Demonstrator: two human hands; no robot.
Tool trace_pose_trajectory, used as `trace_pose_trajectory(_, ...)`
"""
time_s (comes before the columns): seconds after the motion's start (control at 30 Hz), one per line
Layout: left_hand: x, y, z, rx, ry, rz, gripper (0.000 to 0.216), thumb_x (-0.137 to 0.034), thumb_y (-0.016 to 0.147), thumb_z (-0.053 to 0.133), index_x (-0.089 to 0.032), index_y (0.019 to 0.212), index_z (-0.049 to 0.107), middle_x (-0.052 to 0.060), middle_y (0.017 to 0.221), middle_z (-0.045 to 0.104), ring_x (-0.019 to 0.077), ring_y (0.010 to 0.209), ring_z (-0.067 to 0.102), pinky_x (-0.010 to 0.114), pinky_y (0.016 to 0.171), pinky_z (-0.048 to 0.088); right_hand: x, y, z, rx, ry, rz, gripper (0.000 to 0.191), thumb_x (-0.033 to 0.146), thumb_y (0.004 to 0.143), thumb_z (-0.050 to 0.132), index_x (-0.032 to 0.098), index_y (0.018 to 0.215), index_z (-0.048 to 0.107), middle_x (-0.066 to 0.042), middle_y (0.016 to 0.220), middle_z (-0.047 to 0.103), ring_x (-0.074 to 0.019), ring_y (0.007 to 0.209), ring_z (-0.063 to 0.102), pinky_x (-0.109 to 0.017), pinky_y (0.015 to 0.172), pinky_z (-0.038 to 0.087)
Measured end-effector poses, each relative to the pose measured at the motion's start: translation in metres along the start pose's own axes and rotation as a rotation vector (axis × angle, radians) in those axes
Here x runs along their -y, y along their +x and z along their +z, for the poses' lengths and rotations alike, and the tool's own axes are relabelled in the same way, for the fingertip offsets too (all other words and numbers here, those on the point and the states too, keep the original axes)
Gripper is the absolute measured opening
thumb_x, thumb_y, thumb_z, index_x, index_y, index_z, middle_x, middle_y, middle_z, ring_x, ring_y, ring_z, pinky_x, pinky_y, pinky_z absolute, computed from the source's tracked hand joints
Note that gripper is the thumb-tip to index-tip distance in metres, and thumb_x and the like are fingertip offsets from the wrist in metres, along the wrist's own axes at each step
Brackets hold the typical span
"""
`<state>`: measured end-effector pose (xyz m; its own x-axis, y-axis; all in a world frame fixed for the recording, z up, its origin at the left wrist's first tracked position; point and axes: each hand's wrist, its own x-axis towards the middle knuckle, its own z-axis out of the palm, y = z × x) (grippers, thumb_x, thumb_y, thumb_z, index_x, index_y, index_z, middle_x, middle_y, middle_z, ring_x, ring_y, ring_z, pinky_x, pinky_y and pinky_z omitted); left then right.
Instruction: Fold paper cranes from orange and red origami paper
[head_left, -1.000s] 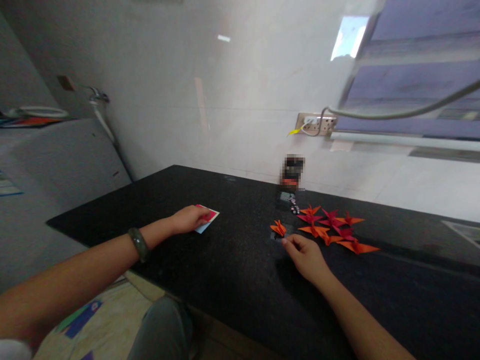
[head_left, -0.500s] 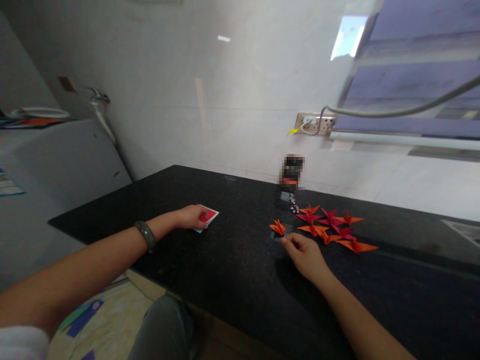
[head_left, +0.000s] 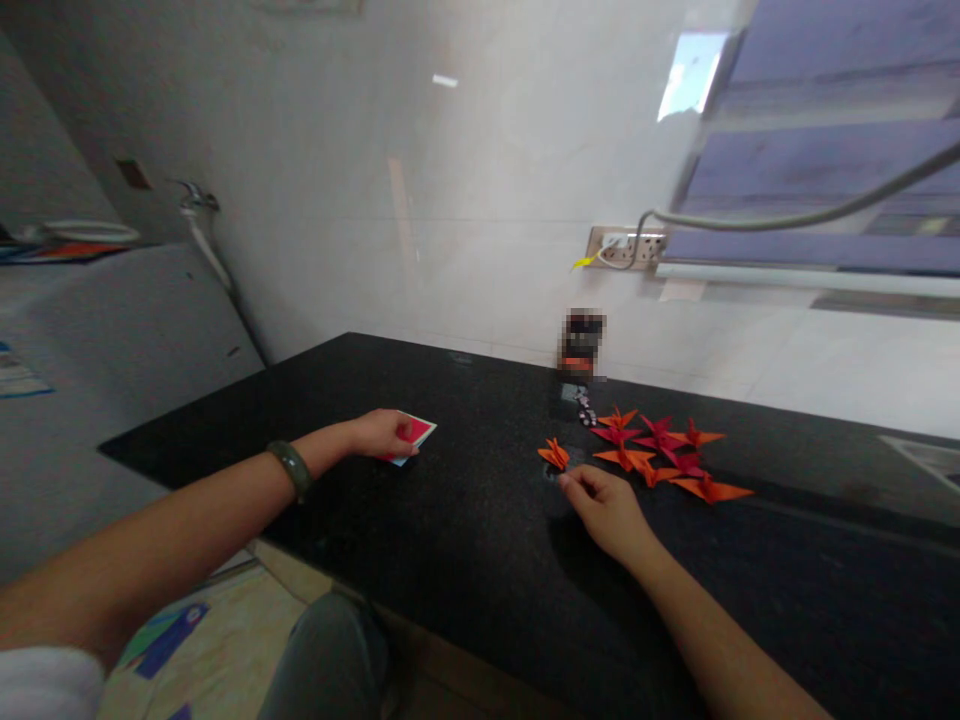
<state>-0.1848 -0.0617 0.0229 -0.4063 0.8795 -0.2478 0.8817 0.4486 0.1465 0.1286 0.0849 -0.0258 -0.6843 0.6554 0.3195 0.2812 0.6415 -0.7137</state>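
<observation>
My left hand (head_left: 382, 434) is closed on a small stack of square origami paper (head_left: 420, 430), red with a pale edge on top and light blue showing below. To the right, my right hand (head_left: 604, 505) has thumb and forefinger pinched together just in front of an orange paper crane (head_left: 555, 455). A faint, clear-looking patch lies by those fingertips; whether they hold anything I cannot make out. Several folded paper cranes (head_left: 660, 455), orange and red, stand grouped beyond and to the right of this hand.
The dark countertop (head_left: 465, 560) runs along a pale tiled wall. At its back are a blurred-out dark object (head_left: 582, 342) and a small string of beads (head_left: 586, 408). A power socket (head_left: 630, 247) with a cable is above. A grey cabinet-like body (head_left: 150, 340) stands at left.
Both hands keep their places and their grips. The whole view has shifted very slightly; the papers and cranes stay as they were.
</observation>
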Motion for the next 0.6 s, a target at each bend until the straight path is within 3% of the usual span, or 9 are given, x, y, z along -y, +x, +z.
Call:
trace_pose_trajectory(0.13, 0.006, 0.003, 0.002, -0.025, -0.035, -0.044, 0.036, -0.048, 0.071, 0.047, -0.017, 0.082, 0.061, 0.003, 0.074, 0.064, 0.0149, 0.064, 0.058, 0.021, 0.053, 0.038, -0.001, 0.0, 0.0, 0.004, 0.001, -0.008, 0.028, 0.036, 0.079, 0.044, 0.017, 0.06, 0.052, 0.003, 0.052, 0.042, -0.0117, 0.05, 0.042, -0.023, 0.05, 0.033)
trace_pose_trajectory(0.27, 0.009, 0.008, 0.005, -0.066, -0.003, -0.087, 0.032, -0.04, 0.062, 0.056, -0.016, 0.081, 0.062, 0.005, 0.077, 0.064, 0.0166, 0.065, 0.058, 0.022, 0.055, 0.039, -0.001, 0.0, 0.0, 0.011, 0.0, 0.004, 0.028, 0.036, 0.079, 0.044, 0.017, 0.059, 0.051, 0.003, 0.052, 0.041, -0.0114, 0.05, 0.042, -0.022, 0.049, 0.033)
trace_pose_trajectory(0.6, 0.0, 0.01, 0.001, -0.02, 0.025, -0.108, 0.016, -0.025, 0.061, 0.052, -0.014, 0.068, 0.061, 0.003, 0.064, 0.061, 0.0156, 0.06, 0.056, 0.023, 0.053, 0.038, 0.002, 0.0, -0.001, 0.006, -0.008, -0.003, 0.027, 0.034, 0.079, 0.045, 0.017, 0.059, 0.053, 0.002, 0.052, 0.042, -0.0115, 0.051, 0.043, -0.022, 0.05, 0.034)
